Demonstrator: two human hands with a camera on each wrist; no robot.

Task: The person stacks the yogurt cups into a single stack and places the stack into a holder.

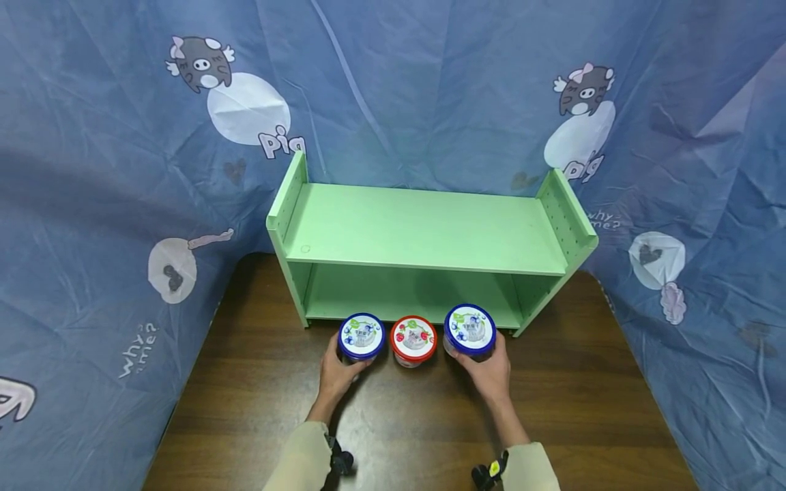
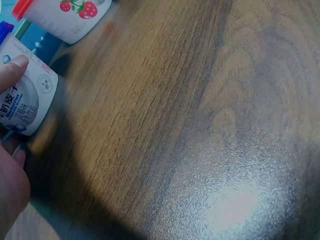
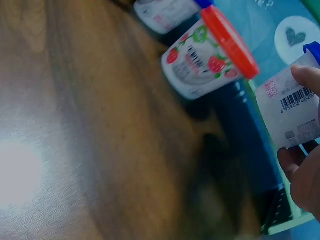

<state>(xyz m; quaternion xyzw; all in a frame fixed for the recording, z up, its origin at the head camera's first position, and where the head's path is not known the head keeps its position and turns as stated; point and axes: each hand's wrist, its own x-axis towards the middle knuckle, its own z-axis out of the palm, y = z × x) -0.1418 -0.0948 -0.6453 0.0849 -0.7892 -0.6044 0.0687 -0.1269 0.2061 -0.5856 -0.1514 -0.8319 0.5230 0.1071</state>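
In the head view my left hand (image 1: 335, 374) grips a white tub with a blue lid and blueberry print (image 1: 361, 336), thumb in front and fingers round its far side. My right hand (image 1: 493, 372) holds another blue-lidded tub (image 1: 469, 329), which looks larger and nearer the camera, overlapping the shelf's front edge. Its barcode side (image 3: 292, 107) faces the right wrist camera. Between the two stands a red-lidded tub with strawberry print (image 1: 414, 341), upright on the table, touched by neither hand. The left wrist view shows the left tub (image 2: 30, 85) with the thumb pressed on its wall.
A light green two-tier shelf (image 1: 417, 228) stands behind the tubs, its raised side panels at left and right. It rests on a brown wood-grain table (image 1: 417, 429). Blue printed cloth (image 1: 417, 88) hangs behind and at both sides.
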